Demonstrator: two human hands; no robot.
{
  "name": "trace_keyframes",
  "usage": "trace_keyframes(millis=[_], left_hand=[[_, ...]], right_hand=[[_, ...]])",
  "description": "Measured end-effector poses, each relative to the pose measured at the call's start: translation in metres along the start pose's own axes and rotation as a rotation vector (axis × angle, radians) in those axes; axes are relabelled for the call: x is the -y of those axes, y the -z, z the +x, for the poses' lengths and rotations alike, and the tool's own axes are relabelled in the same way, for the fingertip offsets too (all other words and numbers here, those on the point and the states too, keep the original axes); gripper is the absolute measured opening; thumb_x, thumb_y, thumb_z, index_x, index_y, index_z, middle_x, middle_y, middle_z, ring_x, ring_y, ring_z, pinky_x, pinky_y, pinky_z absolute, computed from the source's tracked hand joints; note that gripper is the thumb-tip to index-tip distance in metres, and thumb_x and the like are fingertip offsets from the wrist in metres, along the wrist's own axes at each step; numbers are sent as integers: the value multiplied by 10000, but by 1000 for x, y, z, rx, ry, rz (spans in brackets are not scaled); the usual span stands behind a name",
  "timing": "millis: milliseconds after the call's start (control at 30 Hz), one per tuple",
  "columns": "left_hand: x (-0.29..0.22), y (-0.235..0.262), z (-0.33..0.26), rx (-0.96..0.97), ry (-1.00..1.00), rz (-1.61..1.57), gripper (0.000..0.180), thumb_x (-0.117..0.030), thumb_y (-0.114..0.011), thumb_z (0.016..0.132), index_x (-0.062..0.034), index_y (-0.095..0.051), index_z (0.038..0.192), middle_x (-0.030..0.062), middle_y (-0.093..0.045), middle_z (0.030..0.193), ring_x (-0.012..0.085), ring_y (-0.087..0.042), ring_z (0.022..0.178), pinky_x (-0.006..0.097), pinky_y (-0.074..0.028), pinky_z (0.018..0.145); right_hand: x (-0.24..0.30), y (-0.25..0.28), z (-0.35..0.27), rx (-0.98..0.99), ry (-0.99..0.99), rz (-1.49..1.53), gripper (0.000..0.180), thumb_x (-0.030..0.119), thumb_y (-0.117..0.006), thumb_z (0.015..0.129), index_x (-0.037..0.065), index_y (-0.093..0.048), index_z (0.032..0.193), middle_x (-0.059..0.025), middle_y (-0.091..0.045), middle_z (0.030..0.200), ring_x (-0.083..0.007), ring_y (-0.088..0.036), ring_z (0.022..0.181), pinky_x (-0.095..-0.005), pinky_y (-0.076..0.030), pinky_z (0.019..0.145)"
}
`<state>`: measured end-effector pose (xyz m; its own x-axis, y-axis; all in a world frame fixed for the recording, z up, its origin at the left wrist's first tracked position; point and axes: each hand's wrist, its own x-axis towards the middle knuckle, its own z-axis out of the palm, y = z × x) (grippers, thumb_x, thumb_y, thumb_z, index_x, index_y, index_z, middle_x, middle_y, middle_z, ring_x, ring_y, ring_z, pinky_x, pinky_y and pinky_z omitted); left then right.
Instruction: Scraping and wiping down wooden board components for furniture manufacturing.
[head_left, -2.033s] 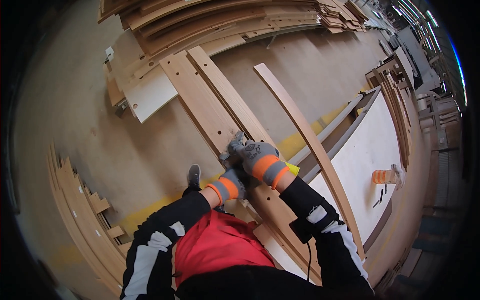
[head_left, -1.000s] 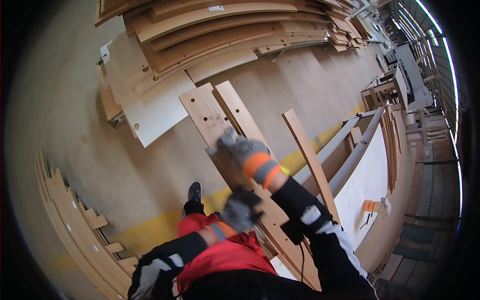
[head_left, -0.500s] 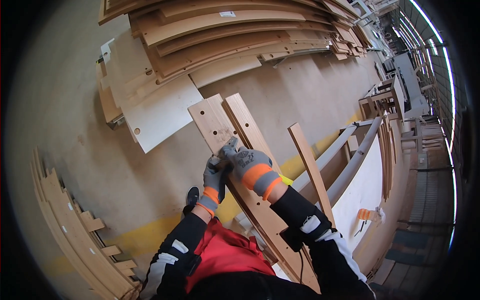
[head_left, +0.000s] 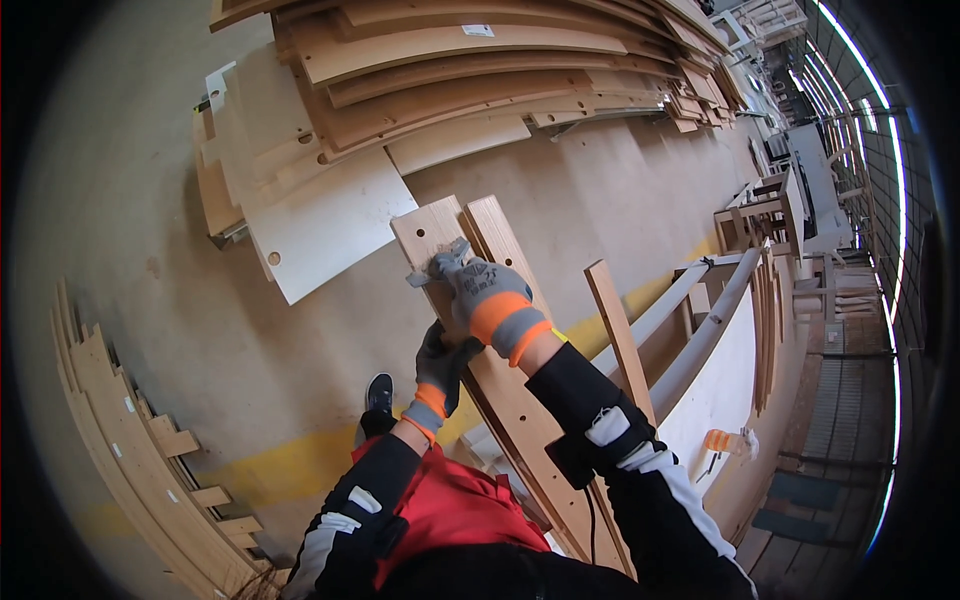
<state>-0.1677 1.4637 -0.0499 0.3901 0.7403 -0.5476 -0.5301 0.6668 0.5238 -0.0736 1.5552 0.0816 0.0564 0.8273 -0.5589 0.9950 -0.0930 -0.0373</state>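
A long light-wood board (head_left: pixel 505 392) with dark drilled holes runs from my body away to the upper middle. My left hand (head_left: pixel 443 362), in a grey glove with an orange cuff, grips the board's left edge, fingers closed round it. Farther along, my right hand (head_left: pixel 485 290), gloved the same way, is closed on a creased grey piece (head_left: pixel 437 262) that looks like sandpaper. That piece lies across the board's top and sticks out past its left edge. A second drilled board (head_left: pixel 500 238) lies alongside on the right. My right palm and fingertips are partly hidden.
A tall stack of brown panels (head_left: pixel 460 85) stands at the far side, with a white panel (head_left: pixel 330 225) jutting out. More planks (head_left: pixel 110 430) are stacked at left. A narrow wood strip (head_left: pixel 620 335) and a grey-railed frame (head_left: pixel 705 340) stand at right. Bare floor carries a yellow stripe (head_left: pixel 290 470).
My right hand has moved farther up the board with the grey piece. My left hand has come away from that piece, nearer to me, onto the board's edge.
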Motion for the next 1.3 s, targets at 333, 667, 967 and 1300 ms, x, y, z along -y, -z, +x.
trace_keyframes(millis=[333,667,967,1300], left_hand=[[-4,-9,-7,43,-55,152,576,-67,-772,750,-41,-507,1261,15,-608,1086,101,-565,964,265,-483,831],[-4,67,18,106,-830,1385,372,-73,-687,806,-42,-582,1162,71,-646,1053,195,-630,928,282,-509,792],[5,266,4,-295,340,192,327,-313,-637,890,-134,-591,1159,54,-613,970,263,-628,880,405,-531,772],[-6,358,-36,-529,467,570,176,-287,-559,929,-173,-628,1044,-20,-599,804,154,-553,650,300,-428,545]], right_hand=[[16,39,92,-118,29,36,505,103,-510,864,246,-482,1347,-121,-597,1263,-303,-608,1116,-428,-520,902],[26,51,-14,-407,715,47,363,139,-555,851,212,-545,1206,-106,-569,834,-296,-612,708,-380,-503,595],[-72,-92,-202,-118,91,172,432,136,-610,792,237,-561,1210,-71,-566,853,-281,-599,713,-392,-485,581],[-66,-143,-223,-10,-85,22,431,192,-543,841,296,-491,1256,-65,-576,869,-244,-635,762,-399,-484,525]])
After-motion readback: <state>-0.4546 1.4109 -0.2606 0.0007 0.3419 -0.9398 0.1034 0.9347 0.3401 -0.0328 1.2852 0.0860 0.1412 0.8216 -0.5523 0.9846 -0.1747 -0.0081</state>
